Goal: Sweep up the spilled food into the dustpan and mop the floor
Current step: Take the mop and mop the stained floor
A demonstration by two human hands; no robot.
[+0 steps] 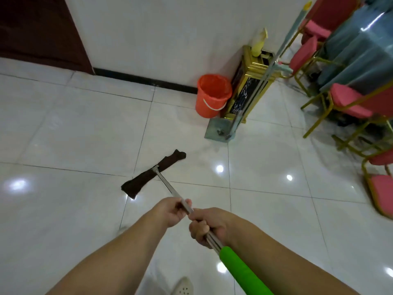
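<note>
Nearest, smooth green foam grip [242,271] sleeving a slim metal mop handle [170,188]. Right hand [209,225] fisted round the shaft, left hand [173,210] gripping just ahead. Dark brown mop cloth [153,173], limp, flat on the glossy white tiled floor [63,135].

I see an orange bucket [213,95] by the wall, touching a gold stand [246,86]. Pink chairs [348,101] at right; dark door [40,33] at upper left.

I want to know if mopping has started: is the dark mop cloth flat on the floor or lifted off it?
Flat on the floor: the mop cloth lies spread along the tiles, the metal handle slanting up from its middle.
</note>
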